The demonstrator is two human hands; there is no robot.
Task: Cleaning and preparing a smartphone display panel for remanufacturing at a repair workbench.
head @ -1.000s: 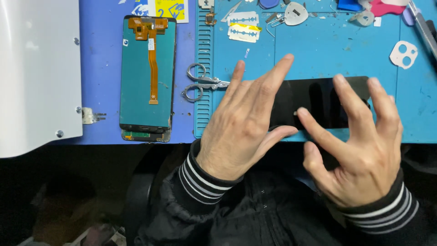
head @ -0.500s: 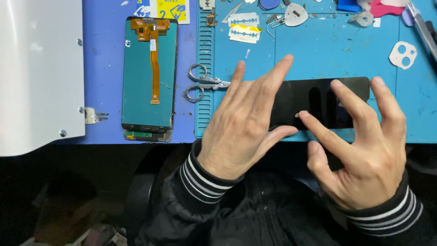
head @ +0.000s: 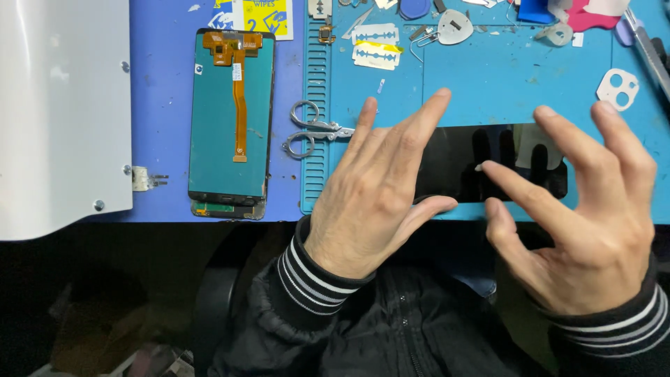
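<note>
A person's left hand (head: 377,188) lay flat, fingers spread, across the left end of a black glass panel (head: 488,164) on a teal work mat (head: 488,84), the thumb pressed along the panel's near edge. The right hand (head: 586,223) hovered at the panel's right end with its fingers fanned wide and gripping nothing; the tip of its forefinger touched the glass near the middle (the other fingertips rose clear of it). The panel lay lengthwise near the mat's front edge, its glossy face mirroring the fingers above.

Just left of the left hand, a small pair of scissors (head: 314,129) rested across the mat's ribbed border. Further left, on the blue table (head: 160,105), a phone screen (head: 230,119) lay face down, an orange ribbon cable (head: 239,91) running down its teal back. A white machine housing (head: 63,112) filled the left edge of the view. Razor blades (head: 377,45) sat at the mat's far side, and a white camera frame (head: 618,87) lay near the right hand's fingertips. Both wrists wore black cuffs with white stripes.
</note>
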